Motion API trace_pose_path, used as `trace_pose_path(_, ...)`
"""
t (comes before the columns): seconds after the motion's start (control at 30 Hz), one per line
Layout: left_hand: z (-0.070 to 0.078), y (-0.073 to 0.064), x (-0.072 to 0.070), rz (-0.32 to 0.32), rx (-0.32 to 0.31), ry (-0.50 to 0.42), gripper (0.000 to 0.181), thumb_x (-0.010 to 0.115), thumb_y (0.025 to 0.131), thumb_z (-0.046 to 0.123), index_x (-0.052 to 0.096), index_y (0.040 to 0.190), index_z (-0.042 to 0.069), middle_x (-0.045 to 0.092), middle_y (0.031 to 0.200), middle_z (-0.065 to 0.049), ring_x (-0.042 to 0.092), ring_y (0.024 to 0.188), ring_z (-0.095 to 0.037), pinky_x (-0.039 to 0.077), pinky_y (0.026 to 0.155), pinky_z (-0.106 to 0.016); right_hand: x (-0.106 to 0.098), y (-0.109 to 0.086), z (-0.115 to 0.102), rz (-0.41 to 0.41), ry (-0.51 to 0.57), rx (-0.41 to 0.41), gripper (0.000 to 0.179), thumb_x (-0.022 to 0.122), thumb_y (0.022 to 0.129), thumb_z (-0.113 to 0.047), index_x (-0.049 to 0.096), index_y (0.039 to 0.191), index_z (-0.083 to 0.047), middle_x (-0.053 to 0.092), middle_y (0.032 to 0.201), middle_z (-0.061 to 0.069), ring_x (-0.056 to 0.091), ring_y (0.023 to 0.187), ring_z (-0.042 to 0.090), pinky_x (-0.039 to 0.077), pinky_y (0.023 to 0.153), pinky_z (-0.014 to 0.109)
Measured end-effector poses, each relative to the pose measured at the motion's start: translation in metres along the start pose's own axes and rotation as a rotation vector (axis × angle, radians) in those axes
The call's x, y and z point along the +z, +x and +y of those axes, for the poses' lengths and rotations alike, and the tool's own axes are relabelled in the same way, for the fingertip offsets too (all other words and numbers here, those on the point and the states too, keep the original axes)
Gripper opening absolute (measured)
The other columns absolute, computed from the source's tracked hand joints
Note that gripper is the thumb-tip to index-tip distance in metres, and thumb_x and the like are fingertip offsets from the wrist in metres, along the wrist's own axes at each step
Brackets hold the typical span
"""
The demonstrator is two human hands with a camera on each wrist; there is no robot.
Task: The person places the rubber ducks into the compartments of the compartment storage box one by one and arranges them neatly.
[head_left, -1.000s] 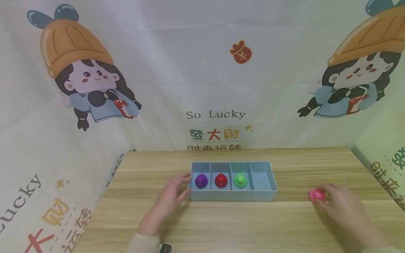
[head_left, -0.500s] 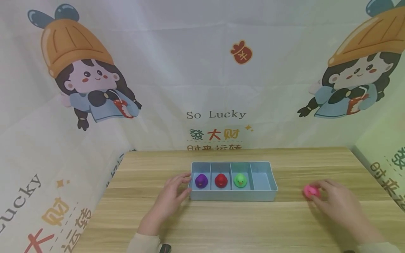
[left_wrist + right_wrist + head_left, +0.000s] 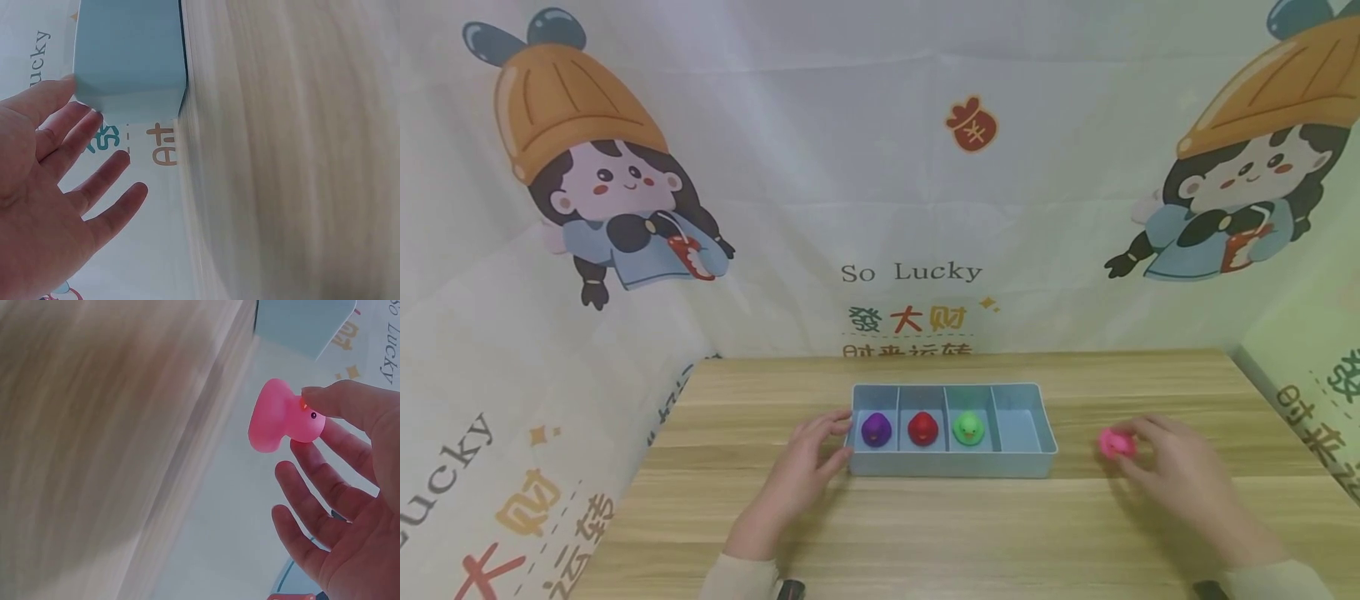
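A pink rubber duck [image 3: 272, 417] is pinched by its head between the thumb and fingers of my right hand [image 3: 1187, 471]. The right wrist view shows its base off the table, to the right of the tray. My left hand [image 3: 801, 458] touches the left end of the pale blue divided tray [image 3: 951, 464]. Its thumb and fingertips meet the corner, while the other fingers [image 3: 115, 215] are spread and extended. From left to right, a purple duck [image 3: 876, 429], a red duck [image 3: 922, 428] and a green duck [image 3: 968, 429] sit in separate compartments. The rightmost compartment holds nothing.
The tray stands on a wood-grain table [image 3: 970, 542]. Behind the table hangs a pale printed cloth [image 3: 820, 167] with cartoon figures and lettering, and it also lines both sides.
My right hand has moved left toward the tray with the pink duck pinched in it. The left hand and the tray have stayed in place.
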State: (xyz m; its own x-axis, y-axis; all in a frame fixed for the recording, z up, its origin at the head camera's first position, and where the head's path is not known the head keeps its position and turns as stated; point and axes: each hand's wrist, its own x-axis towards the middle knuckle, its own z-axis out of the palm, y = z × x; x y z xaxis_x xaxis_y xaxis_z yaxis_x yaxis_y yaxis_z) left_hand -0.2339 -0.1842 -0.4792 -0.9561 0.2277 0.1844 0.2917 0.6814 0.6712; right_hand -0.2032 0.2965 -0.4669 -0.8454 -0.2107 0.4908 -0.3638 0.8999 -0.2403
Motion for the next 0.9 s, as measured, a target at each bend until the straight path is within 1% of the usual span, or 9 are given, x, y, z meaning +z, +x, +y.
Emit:
trace_pose_path(0.17, 0.001, -0.001, 0.0, -0.001, -0.014, 0.0, 0.04, 0.071, 0.097, 0.018, 0.063, 0.135, 0.005, 0.053, 0.156, -0.004, 0.044, 0.145, -0.033, 0.036, 0.122, -0.059, 0.001, 0.006, -0.004, 0.004, -0.001, -0.016, 0.037, 0.092, 0.068, -0.009, 0.076, 0.101, -0.007, 0.074, 0.097, 0.013, 0.071, 0.086, 0.038, 0.06, 0.074, 0.058)
trace_pose_path(0.33, 0.002, -0.001, 0.0, -0.011, -0.023, -0.008, 0.04, 0.07, 0.098, 0.018, 0.063, 0.136, 0.005, 0.053, 0.156, -0.004, 0.043, 0.146, -0.033, 0.034, 0.123, -0.059, 0.001, 0.01, -0.008, -0.012, -0.013, -0.019, 0.036, 0.092, 0.07, -0.013, 0.076, 0.102, -0.008, 0.074, 0.1, 0.015, 0.071, 0.088, 0.039, 0.06, 0.075, 0.059)
trace_pose_path(0.53, 0.001, -0.002, -0.001, -0.013, -0.027, -0.011, 0.041, 0.07, 0.098, 0.018, 0.063, 0.136, 0.005, 0.053, 0.156, -0.004, 0.043, 0.145, -0.032, 0.035, 0.123, -0.059, 0.002, 0.017, -0.015, 0.03, 0.005, -0.06, 0.037, 0.091, 0.07, -0.012, 0.076, 0.103, -0.008, 0.074, 0.099, 0.012, 0.071, 0.089, 0.037, 0.061, 0.077, 0.057)
trace_pose_path(0.7, 0.0, -0.001, 0.0, -0.012, -0.011, -0.008, 0.039, 0.07, 0.098, 0.017, 0.063, 0.135, 0.004, 0.054, 0.155, -0.005, 0.044, 0.144, -0.034, 0.035, 0.123, -0.059, 0.0, 0.021, -0.021, 0.023, 0.017, -0.04, 0.036, 0.089, 0.072, -0.013, 0.076, 0.105, -0.008, 0.073, 0.102, 0.01, 0.07, 0.093, 0.036, 0.061, 0.078, 0.056)
trace_pose_path(0.9, 0.0, -0.001, 0.001, -0.008, -0.024, -0.011, 0.039, 0.07, 0.098, 0.018, 0.063, 0.135, 0.005, 0.053, 0.156, -0.005, 0.044, 0.145, -0.033, 0.035, 0.123, -0.059, -0.003, 0.028, -0.03, -0.003, 0.043, -0.033, 0.036, 0.089, 0.073, -0.011, 0.075, 0.107, -0.008, 0.073, 0.104, 0.011, 0.069, 0.096, 0.036, 0.06, 0.081, 0.057)
